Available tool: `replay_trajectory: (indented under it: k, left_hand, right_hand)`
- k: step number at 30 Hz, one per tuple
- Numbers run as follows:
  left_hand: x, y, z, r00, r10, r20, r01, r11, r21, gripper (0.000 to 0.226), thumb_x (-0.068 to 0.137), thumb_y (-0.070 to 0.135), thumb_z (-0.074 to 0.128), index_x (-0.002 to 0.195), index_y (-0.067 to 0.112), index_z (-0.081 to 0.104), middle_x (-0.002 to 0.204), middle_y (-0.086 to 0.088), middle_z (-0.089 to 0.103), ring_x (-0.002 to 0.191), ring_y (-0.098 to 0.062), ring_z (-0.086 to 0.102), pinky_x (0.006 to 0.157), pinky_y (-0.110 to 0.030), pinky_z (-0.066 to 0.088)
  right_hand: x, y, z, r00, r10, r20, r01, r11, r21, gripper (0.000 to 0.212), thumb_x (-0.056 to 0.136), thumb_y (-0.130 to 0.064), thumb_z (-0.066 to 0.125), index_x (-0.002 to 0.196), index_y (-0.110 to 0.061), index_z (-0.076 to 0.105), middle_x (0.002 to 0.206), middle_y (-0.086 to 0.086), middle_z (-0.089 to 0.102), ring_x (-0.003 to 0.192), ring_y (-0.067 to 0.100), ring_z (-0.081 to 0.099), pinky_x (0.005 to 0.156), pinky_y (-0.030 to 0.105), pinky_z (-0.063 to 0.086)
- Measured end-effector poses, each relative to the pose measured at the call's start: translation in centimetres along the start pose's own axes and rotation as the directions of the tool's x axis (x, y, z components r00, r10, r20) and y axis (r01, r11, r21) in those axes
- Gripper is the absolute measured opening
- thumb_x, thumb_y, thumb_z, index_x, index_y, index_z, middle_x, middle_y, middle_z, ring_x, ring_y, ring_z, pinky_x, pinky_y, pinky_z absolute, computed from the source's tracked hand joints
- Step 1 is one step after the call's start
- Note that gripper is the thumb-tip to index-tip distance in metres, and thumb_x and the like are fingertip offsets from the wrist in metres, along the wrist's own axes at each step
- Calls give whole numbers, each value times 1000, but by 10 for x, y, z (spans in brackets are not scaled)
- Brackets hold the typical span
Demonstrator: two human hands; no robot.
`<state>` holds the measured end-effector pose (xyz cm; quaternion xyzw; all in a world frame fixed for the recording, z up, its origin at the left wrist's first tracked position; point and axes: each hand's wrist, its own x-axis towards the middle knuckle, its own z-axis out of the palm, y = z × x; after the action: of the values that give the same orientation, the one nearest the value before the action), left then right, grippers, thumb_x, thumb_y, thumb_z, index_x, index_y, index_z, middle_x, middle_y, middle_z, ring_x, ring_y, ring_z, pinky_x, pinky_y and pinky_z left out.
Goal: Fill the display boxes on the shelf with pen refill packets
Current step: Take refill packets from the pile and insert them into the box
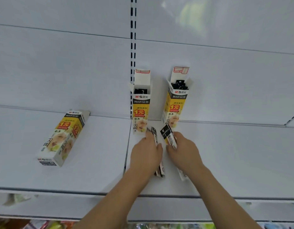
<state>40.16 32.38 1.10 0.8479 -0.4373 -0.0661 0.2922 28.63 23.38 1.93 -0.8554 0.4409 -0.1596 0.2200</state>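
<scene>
Two display boxes upright at the far edge of the white shelf (pixel 225 154), against the back panel: the left open box (pixel 140 103) showing only a few dark packets low inside, the right open box (pixel 176 100) fuller, dark packet ends near its mouth. A third box (pixel 62 138), closed, lying flat well apart to the left.

Left hand (pixel 145 156) closed around a bunch of pen refill packets (pixel 155 138), tops poking out just beside the foot of the left open box, tails trailing out nearer under the palm. Right hand (pixel 184 151) closed on a second bunch (pixel 169 136), tips close to the base of the right open box.

Probably the step in hand: squaring up each bunch before lifting. To do it well: tap the ends level on the shelf, keep the packets parallel and pinched flat, lift above the box mouth, tilt upright, slide down along the back wall. Better to feed the emptier left box first. Steady the box with spare fingers, since a light carton likely tips easily. Avoid catching the raised top flap or bending the thin packets.
</scene>
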Motion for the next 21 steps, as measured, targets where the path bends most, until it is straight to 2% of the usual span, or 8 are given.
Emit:
replay_trajectory:
  k: [3,7,9,12,15,18,20,21]
  left_hand:
    - [-2,-5,1,994,94,-60,-79,972,221,34,108,42,44,132,19,47,109,-3,64,92,-24,65,66,-32,38]
    - [-3,-15,-7,988,109,-113,-79,966,246,39,107,48,43,131,19,53,105,-2,67,87,-23,64,62,-33,46]
    - [1,-19,-17,982,93,-166,-62,981,186,40,107,48,43,134,20,53,112,0,66,93,-21,64,69,-35,52]
    - [11,-24,-39,916,48,-399,-55,998,-6,41,103,48,57,129,16,52,118,-1,59,103,-22,58,76,-35,49]
    - [29,-32,-53,863,4,-505,-84,987,-136,74,94,54,72,145,11,42,137,-7,51,126,-26,51,100,-41,49]
    - [50,-34,-63,933,-108,-343,-37,920,-390,107,84,72,70,163,21,20,165,-1,32,152,-20,32,122,-44,34]
    - [61,-32,-66,976,-117,-186,-5,836,-549,115,80,75,70,166,29,9,170,7,27,155,-13,28,122,-39,32]
    - [65,-31,-67,987,-84,-135,-8,821,-570,112,82,72,71,166,32,9,168,10,32,152,-10,33,117,-33,35]
  right_hand:
    - [3,1,-1,1000,16,-15,-17,997,-72,43,91,-40,65,130,-24,56,111,2,61,103,28,61,81,37,52]
    - [6,9,-7,998,60,-1,-59,987,-151,61,89,-54,70,140,-24,54,116,3,55,109,26,58,87,36,49]
    - [9,10,-12,996,76,37,-71,988,-134,50,91,-51,70,132,-25,62,103,-5,61,97,18,62,79,30,48]
    - [12,9,-21,992,111,66,-110,994,-25,21,93,-43,70,108,-29,66,77,-13,66,70,4,64,58,21,44]
    - [14,12,-29,992,126,26,-126,992,9,15,93,-43,68,88,-30,61,73,-10,67,68,5,63,59,26,48]
    - [20,16,-39,991,134,-26,-132,989,60,19,93,-44,66,82,-29,62,76,-10,67,73,12,63,62,30,47]
    - [23,13,-43,992,122,-22,-120,991,65,20,93,-43,66,82,-27,63,75,-8,68,71,12,64,61,30,48]
    - [22,11,-42,994,110,11,-110,993,42,19,93,-42,66,82,-27,64,73,-8,68,68,11,64,60,30,48]
